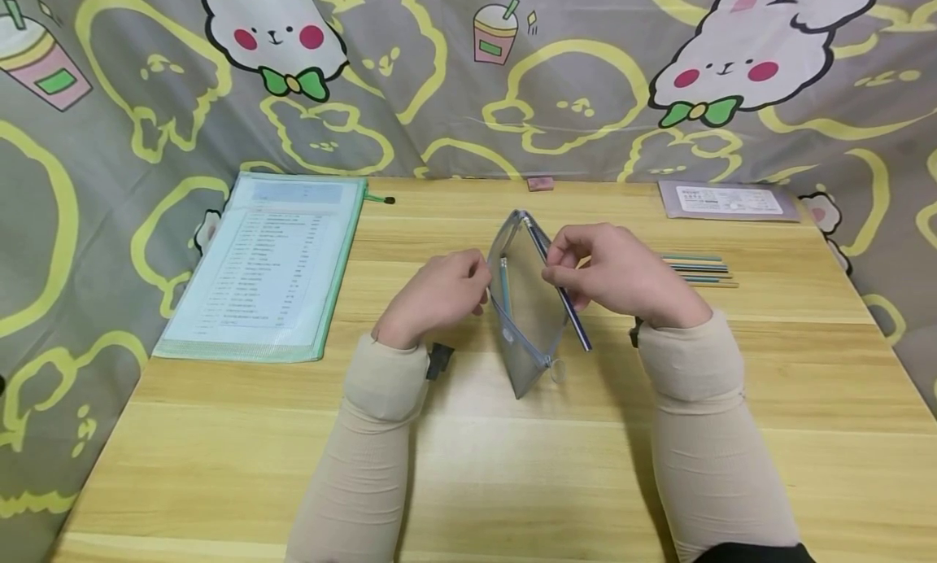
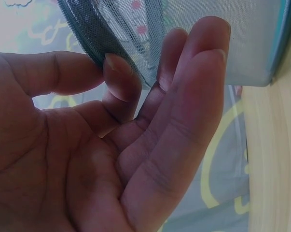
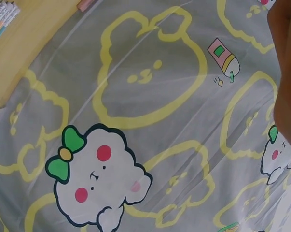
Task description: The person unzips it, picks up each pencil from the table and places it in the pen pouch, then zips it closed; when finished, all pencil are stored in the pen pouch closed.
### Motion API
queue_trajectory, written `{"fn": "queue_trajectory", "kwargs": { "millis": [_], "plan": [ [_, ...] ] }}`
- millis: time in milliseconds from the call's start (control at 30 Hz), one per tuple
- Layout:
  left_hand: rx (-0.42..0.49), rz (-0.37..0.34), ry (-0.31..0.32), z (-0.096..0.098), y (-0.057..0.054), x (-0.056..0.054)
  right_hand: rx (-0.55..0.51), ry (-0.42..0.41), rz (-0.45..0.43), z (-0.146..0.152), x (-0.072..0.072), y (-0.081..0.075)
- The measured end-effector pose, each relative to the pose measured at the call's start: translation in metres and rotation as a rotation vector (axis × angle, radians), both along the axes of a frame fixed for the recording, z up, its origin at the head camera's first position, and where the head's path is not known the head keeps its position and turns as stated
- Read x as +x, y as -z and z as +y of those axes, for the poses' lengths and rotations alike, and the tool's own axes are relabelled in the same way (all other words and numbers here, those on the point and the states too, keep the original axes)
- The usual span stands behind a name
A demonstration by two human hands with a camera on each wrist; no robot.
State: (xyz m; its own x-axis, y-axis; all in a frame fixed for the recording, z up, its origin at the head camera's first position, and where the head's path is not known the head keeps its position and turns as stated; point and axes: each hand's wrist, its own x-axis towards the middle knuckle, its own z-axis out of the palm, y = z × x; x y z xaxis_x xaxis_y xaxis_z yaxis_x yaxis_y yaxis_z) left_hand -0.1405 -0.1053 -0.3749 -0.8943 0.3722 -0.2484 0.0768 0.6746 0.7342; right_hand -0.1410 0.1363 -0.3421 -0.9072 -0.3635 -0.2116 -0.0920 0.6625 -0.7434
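A grey mesh zip pencil pouch stands mouth-up at the middle of the table, its zipper open. My left hand pinches the left zippered edge between thumb and finger, plain in the left wrist view, where the mesh lies beyond the fingers. In my right hand a dark blue pencil is held slanting at the pouch's right edge, its upper end at the far corner of the mouth. A light blue pencil is inside the pouch. Only a dark part of the right hand shows in the right wrist view.
Several pencils lie to the right of my right hand. Behind them is a grey-purple packet with a white label. A pink eraser sits at the back edge by the patterned curtain. A green-edged document folder lies left.
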Motion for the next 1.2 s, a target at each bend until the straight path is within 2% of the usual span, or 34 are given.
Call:
{"fn": "queue_trajectory", "kwargs": {
  "millis": [600, 1200],
  "plan": [
    [0.019, 0.0, -0.008, 0.0, 0.0, -0.001, -0.016, 0.023, -0.023, -0.012, -0.001, 0.004],
    [0.013, 0.005, -0.007, 0.0, 0.001, -0.001, 0.025, 0.008, -0.006, -0.015, -0.002, 0.008]
  ]
}}
